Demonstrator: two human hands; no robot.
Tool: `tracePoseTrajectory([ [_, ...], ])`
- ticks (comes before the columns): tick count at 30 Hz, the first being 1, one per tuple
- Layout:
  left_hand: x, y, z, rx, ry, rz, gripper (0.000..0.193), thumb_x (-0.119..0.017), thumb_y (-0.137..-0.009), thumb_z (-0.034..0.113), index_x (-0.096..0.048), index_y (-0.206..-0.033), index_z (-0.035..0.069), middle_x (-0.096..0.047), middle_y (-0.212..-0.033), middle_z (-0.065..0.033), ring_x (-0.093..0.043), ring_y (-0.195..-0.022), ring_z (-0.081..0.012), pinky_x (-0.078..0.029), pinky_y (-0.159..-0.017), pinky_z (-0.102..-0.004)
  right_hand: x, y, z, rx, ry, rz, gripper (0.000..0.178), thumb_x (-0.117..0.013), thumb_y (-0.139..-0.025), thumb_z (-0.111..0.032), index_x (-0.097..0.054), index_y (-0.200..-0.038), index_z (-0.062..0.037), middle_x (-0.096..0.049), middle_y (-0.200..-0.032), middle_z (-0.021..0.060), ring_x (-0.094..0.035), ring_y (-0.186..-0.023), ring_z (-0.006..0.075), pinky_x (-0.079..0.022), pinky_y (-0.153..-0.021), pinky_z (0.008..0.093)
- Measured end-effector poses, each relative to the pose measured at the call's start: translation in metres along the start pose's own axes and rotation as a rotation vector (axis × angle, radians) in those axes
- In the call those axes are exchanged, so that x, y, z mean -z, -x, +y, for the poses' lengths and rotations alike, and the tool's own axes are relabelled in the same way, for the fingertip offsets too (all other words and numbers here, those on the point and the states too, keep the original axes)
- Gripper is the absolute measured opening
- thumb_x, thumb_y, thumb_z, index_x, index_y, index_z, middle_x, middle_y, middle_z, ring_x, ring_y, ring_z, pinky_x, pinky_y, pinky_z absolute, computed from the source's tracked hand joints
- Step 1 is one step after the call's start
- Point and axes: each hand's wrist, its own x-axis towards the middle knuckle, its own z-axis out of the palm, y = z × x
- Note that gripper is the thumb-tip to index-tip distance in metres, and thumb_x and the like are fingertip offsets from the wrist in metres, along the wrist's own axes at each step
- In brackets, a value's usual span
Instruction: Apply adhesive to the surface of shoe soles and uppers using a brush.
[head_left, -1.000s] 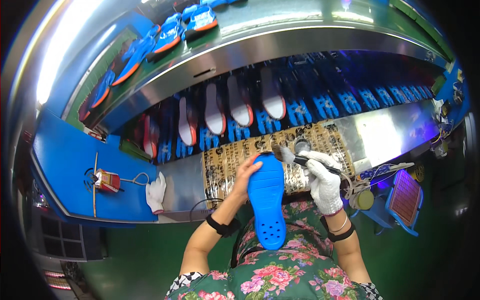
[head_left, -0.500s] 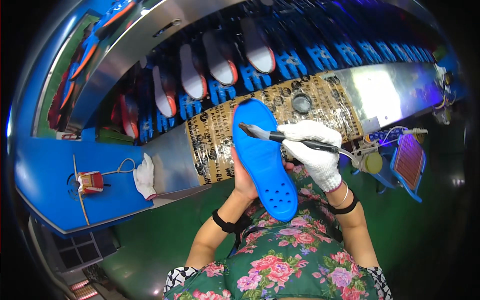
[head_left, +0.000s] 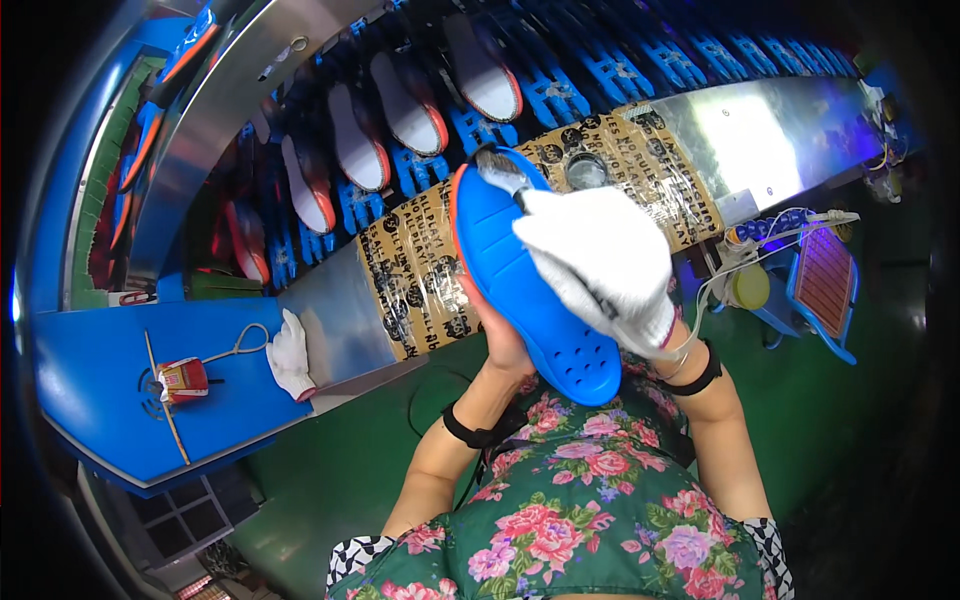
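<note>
A blue shoe sole (head_left: pixel 525 280) with an orange edge and a cluster of holes at its heel tilts in front of me. My bare left hand (head_left: pixel 500 335) grips it from the left side and underneath; some of its fingers are hidden beneath. In a white knitted glove, my right hand (head_left: pixel 600 255) is closed around a brush (head_left: pixel 503 172), and its handle is mostly covered by the glove. The dark bristles touch or hover just over the toe end of the sole; I cannot tell which. A thin pale tube (head_left: pixel 700 310) trails from beside my right wrist.
Ahead runs a metal ledge partly covered in taped brown cardboard (head_left: pixel 425 270), with a small round cup (head_left: pixel 586 172) on it. Beyond, blue racks hold several white-and-orange soles (head_left: pixel 357 145). At left lie a spare glove (head_left: pixel 290 357) and red box (head_left: pixel 183 380); a blue-framed rack (head_left: pixel 825 285) stands right.
My right hand has moved up and left, carrying the brush to the sole's toe end. The sole has tilted, its heel swinging right and upward, so its orange edge now shows.
</note>
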Motion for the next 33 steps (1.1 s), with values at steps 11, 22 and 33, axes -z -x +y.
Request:
tracePoseTrajectory([
  [11, 0.019, -0.002, 0.003, 0.052, 0.002, -0.041, 0.100, -0.023, -0.091, 0.086, -0.022, -0.161, 0.015, -0.036, -0.160, -0.0128, -0.041, -0.143, -0.0333, -0.033, -0.120, -0.0517, -0.007, 0.022, 0.005, -0.026, -0.134, 0.040, 0.032, -0.074, -0.079, -0.002, -0.075, -0.111, -0.0060, -0.075, -0.108, 0.0141, -0.071, -0.092, 0.0301, -0.057, -0.080, 0.0408],
  [22, 0.030, -0.023, 0.023, 0.046, -0.068, -0.036, 0.109, -0.021, -0.084, 0.093, -0.022, -0.161, 0.015, -0.039, -0.157, -0.0130, -0.045, -0.139, -0.0328, -0.036, -0.118, -0.0516, -0.011, 0.025, 0.003, -0.029, -0.227, 0.006, 0.026, -0.075, -0.079, -0.004, -0.077, -0.105, -0.0065, -0.076, -0.105, 0.0135, -0.072, -0.093, 0.0279, -0.056, -0.081, 0.0381],
  [33, 0.045, -0.031, 0.015, 0.048, -0.101, 0.081, 0.110, -0.030, -0.078, 0.097, -0.041, -0.145, 0.010, -0.058, -0.132, -0.0161, -0.059, -0.118, -0.0325, -0.049, -0.104, -0.0518, -0.021, 0.058, 0.000, -0.049, -0.332, -0.080, 0.026, -0.073, -0.083, -0.005, -0.078, -0.109, -0.0117, -0.075, -0.105, 0.0099, -0.071, -0.089, 0.0272, -0.057, -0.076, 0.0385],
])
